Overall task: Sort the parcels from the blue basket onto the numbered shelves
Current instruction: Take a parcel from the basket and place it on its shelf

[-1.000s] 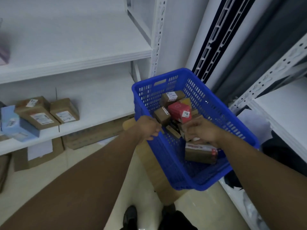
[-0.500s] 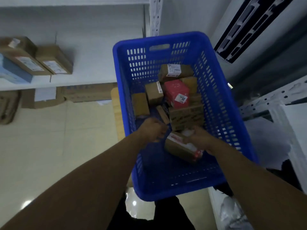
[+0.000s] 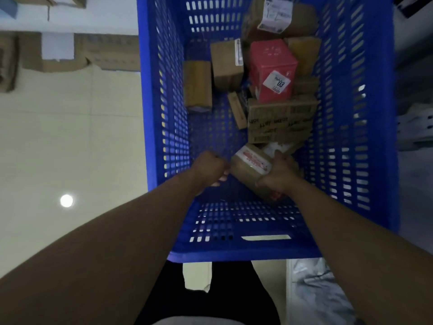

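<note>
Red box (image 3: 271,66) labelled 03, brown parcel (image 3: 246,171) in right hand (image 3: 280,175), blue basket (image 3: 146,113)

This was a parcel storeroom, probably a small sorting depot: a blue basket (image 3: 150,90) held labelled parcels (image 3: 278,118), and a white shelf (image 3: 93,19) stood over flattened cartons (image 3: 110,52) on a pale tiled floor (image 3: 70,137).

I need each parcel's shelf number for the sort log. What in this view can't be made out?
Head view:
- Taped parcel: any label is covered by the right hand or blurred.
- Left hand: curled beside that parcel; whether it grips anything is unclear.
- Far parcel: its label is cut by the top edge, print too small.
- Shelf numbers: none in frame; the blue basket fills it.
</note>
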